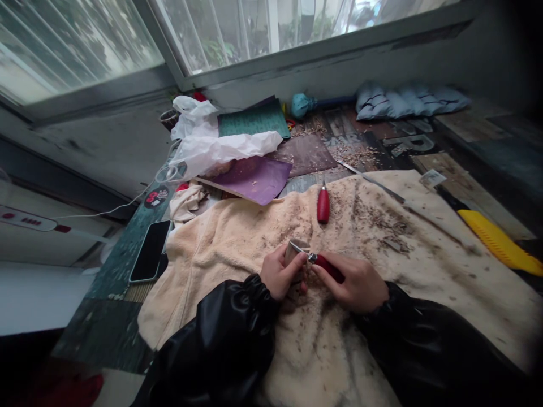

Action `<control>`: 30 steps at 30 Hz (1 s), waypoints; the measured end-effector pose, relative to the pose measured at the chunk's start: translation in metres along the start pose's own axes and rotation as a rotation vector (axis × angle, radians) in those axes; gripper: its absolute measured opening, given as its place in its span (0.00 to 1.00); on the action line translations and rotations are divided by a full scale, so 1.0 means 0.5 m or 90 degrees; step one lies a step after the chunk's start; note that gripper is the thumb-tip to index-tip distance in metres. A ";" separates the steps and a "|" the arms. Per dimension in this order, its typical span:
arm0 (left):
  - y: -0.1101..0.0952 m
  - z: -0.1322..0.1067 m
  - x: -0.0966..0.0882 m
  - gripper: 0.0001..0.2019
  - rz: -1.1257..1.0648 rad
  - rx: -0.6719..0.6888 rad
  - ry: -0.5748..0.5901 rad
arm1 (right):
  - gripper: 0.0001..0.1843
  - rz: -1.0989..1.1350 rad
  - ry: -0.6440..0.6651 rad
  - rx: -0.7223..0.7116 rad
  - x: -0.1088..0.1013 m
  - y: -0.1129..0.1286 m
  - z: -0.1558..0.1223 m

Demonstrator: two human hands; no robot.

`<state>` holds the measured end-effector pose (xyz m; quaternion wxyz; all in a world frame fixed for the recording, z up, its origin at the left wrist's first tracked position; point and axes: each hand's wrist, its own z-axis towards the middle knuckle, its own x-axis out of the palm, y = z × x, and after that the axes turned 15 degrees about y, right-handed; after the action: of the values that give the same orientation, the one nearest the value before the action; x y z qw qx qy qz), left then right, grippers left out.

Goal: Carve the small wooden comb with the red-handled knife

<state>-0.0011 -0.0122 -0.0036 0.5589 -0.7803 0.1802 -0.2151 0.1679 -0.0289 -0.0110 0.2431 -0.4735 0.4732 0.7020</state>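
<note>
My left hand [280, 275] is closed around a small pale wooden block [294, 252], thumb pressed near its top. My right hand [355, 282] grips a red-handled carving knife [326, 265], and the blade's tip lies against the block. Both hands hover over a cream fleece cloth [237, 265] strewn with wood shavings. A second red-handled tool [323, 204] lies on the cloth just beyond my hands. Both of my arms are in black shiny sleeves.
A black phone [150, 250] lies left of the cloth. Behind are a purple sheet [254, 178], a green cutting mat [253, 120], white plastic bags [214, 148], a long thin blade [373, 181] and a yellow tool [500, 242] at right. Window wall at the back.
</note>
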 end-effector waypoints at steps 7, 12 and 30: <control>0.000 0.001 -0.001 0.14 -0.037 0.007 0.023 | 0.14 0.006 0.003 0.001 -0.001 -0.001 0.001; -0.006 -0.001 0.001 0.15 0.002 0.003 -0.006 | 0.15 -0.013 -0.028 0.019 0.005 0.000 -0.002; -0.001 -0.001 0.001 0.15 0.010 -0.024 0.002 | 0.15 -0.007 -0.006 0.024 0.005 0.001 -0.002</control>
<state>-0.0010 -0.0127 -0.0028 0.5454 -0.7891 0.1908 -0.2085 0.1667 -0.0304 -0.0133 0.2576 -0.4680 0.4825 0.6941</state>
